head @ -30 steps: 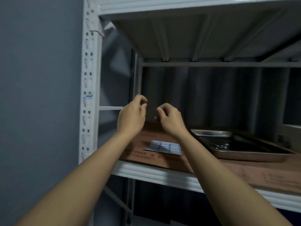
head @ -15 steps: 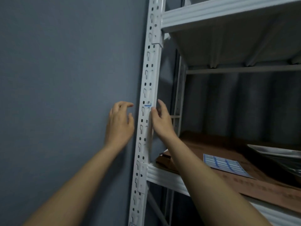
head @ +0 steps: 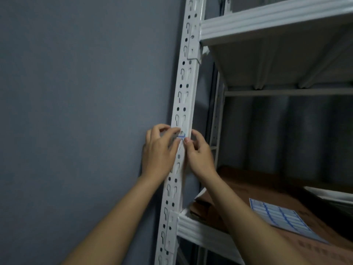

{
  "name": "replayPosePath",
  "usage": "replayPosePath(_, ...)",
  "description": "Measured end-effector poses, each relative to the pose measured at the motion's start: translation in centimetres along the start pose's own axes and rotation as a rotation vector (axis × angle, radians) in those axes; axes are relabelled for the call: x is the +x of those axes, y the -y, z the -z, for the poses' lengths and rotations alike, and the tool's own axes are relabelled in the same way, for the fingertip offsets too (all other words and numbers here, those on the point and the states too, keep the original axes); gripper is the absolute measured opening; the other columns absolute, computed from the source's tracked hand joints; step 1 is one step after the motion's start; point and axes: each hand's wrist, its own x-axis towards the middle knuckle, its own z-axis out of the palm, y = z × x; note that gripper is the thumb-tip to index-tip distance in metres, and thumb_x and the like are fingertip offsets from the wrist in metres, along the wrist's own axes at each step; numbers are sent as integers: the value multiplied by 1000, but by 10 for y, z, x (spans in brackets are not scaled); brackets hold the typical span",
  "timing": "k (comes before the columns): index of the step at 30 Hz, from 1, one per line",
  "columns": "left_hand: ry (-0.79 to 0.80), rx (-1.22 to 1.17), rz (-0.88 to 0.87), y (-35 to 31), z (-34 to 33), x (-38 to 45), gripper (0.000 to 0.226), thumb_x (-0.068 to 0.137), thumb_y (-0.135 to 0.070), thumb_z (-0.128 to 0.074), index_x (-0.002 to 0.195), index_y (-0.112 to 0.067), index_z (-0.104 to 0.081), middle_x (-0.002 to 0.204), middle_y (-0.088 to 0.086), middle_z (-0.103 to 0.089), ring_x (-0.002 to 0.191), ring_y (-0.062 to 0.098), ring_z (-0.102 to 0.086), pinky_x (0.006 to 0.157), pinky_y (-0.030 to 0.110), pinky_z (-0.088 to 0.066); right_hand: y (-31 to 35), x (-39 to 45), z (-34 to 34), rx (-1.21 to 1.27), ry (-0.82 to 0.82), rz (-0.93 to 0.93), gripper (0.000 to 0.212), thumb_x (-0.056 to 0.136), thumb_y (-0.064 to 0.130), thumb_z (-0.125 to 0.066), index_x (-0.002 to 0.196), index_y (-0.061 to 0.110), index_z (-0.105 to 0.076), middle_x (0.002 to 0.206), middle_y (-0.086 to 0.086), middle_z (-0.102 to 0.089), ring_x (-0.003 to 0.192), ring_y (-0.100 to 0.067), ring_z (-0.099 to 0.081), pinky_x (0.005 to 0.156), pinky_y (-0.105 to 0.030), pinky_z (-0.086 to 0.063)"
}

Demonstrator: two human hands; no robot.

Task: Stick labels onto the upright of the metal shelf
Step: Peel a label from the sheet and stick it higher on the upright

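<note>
The white metal upright (head: pixel 188 79) with keyhole slots runs down the middle of the view. A small white label with a blue line (head: pixel 181 136) lies on its front face at hand height. My left hand (head: pixel 159 155) is just left of the upright, with its forefinger and thumb curled in at the label's left end. My right hand (head: pixel 198 153) is at the right edge, its thumb tip touching the label's right end and its fingers curled by the edge of the upright. A sheet of blue-lined labels (head: pixel 277 217) lies on the brown cardboard on the shelf.
A grey wall (head: pixel 76 111) stands close on the left. The white front beam of the lower shelf (head: pixel 202 229) and of the upper shelf (head: pixel 267 20) join the upright. Brown cardboard (head: pixel 324 240) covers the lower shelf, and a metal tray edge (head: pixel 332 196) shows at the far right.
My view has swung left, from the shelf to the upright. Both hands rose from above the label sheet to the upright and closed in on the label there.
</note>
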Motion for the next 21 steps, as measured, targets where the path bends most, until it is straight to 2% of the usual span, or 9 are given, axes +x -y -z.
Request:
replayPosePath(6, -38, 35, -11, 1, -4, 5, 22, 88, -30, -63, 109, -25, -65, 116, -2, -49, 111, 16, -39, 89, 31, -40, 10, 4, 5, -42, 60, -20, 27, 98, 36, -47, 125, 37, -48, 94, 6, -70, 88, -16, -68, 85, -49, -54)
replayPosePath(14, -60, 89, -16, -1, -4, 3, 15, 86, -30, -65, 99, -24, -67, 117, -1, -48, 112, 18, -38, 84, 33, -42, 10, -2, 4, -84, 41, -7, 33, 99, 37, -43, 132, 32, -44, 102, 6, -69, 95, -20, -65, 88, -42, -50)
replayPosePath(21, -3, 73, 16, 0, -3, 8, 10, 86, -30, -63, 95, -24, -64, 114, -2, -43, 113, 18, -36, 92, 36, -39, 12, -5, 2, -74, 12, 1, 31, 99, 35, -43, 131, 31, -45, 101, 6, -69, 96, -21, -64, 88, -42, -49)
